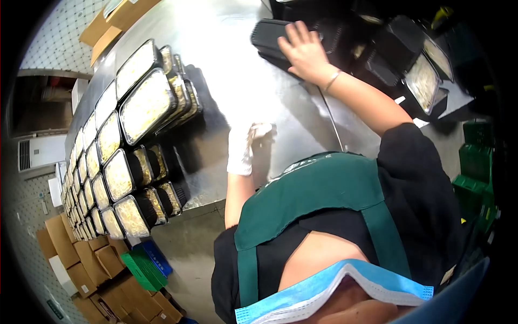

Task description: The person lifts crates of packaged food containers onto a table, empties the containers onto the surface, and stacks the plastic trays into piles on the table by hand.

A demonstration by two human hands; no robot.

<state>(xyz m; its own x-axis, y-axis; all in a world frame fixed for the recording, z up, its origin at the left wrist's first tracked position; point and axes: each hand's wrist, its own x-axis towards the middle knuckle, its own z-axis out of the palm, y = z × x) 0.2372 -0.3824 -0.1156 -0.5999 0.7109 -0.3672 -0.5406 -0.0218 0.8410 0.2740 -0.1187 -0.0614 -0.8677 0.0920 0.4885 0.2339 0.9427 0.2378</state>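
Observation:
My right hand [310, 52] is bare and lies with spread fingers on top of stacked black plastic trays [268, 35]. Its fingers look flat rather than wrapped round them. A thin bracelet circles the wrist. Over the metal table [216, 59], my left hand [245, 144] wears a white glove, its fingers pointing right. Glare washes out the glove's detail, and I see no object in it. To its left stand several rows of stacked black trays with clear lids [147, 105], filled with pale, shredded-looking food.
Filled trays [423, 81] and black containers [400, 38] crowd the right side. Cardboard boxes [100, 259] and a green crate [144, 268] sit below the table at left. Green crates [475, 186] are piled at right. An open carton [105, 32] stands at upper left.

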